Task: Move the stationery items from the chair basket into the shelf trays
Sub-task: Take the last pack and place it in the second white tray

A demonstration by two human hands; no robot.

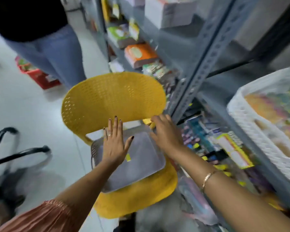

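Observation:
A grey basket (141, 164) sits on the seat of a yellow plastic chair (114, 97). Inside it I see only a small yellow item (128, 157) on the bottom. My left hand (115, 143) hovers over the basket's left part with fingers spread and holds nothing. My right hand (166, 131) is at the basket's far right corner, fingers curled near a small yellow item (146, 121); motion blur hides whether it grips it. A white lattice shelf tray (251, 131) with colourful items stands on the shelf at the right.
A grey metal shelving unit (206, 64) runs along the right, packed with stationery packs. Another person in jeans (57, 52) stands behind the chair. A red basket (38, 74) lies on the floor. Black chair legs (15, 153) stand at the left.

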